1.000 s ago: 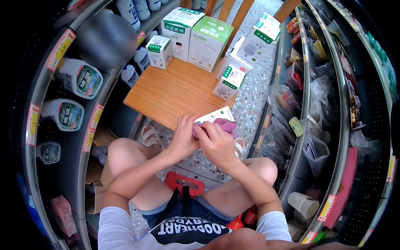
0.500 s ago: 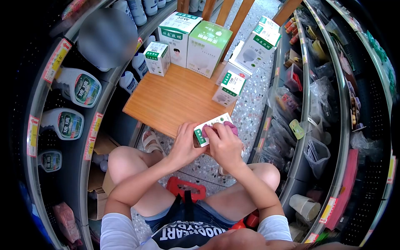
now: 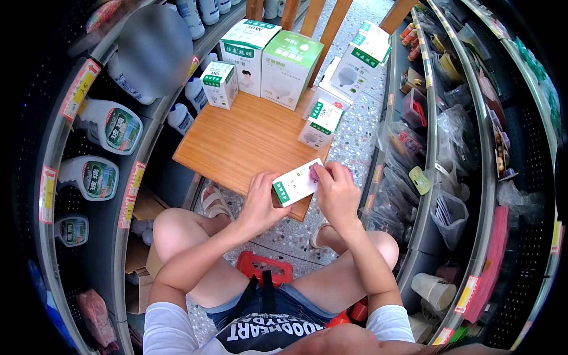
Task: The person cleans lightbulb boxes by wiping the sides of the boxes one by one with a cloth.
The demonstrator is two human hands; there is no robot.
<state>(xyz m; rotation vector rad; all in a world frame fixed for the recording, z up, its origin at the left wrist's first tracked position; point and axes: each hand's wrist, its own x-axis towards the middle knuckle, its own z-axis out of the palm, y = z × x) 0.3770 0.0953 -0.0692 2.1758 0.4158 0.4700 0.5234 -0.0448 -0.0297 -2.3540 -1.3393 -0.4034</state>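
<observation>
My left hand [image 3: 258, 200] is closed around the left end of a small white-and-green light bulb box [image 3: 297, 184], held tilted over the front edge of a wooden chair seat [image 3: 236, 139]. My right hand [image 3: 339, 194] pinches a crumpled pinkish-purple cloth [image 3: 314, 173], which touches the box at its right end. Part of the cloth is hidden behind my fingers. On the seat beyond stand a small 10W bulb box [image 3: 219, 87], a tall 30W box [image 3: 242, 65] and a green-topped box [image 3: 288, 74]. Along the right side are another 10W box [image 3: 321, 125] and a large LED bulb box [image 3: 354, 68].
Shelves hem me in on both sides. Spray bottles [image 3: 112, 127] line the left one; bagged goods and a clear plastic bin [image 3: 448, 216] fill the right one. Wooden slats [image 3: 316, 18] rise at the back of the seat. Below me is a red plastic stool [image 3: 264, 266].
My right hand has slid to the right with the cloth, uncovering more of the box's printed face. My left hand keeps its hold on the box.
</observation>
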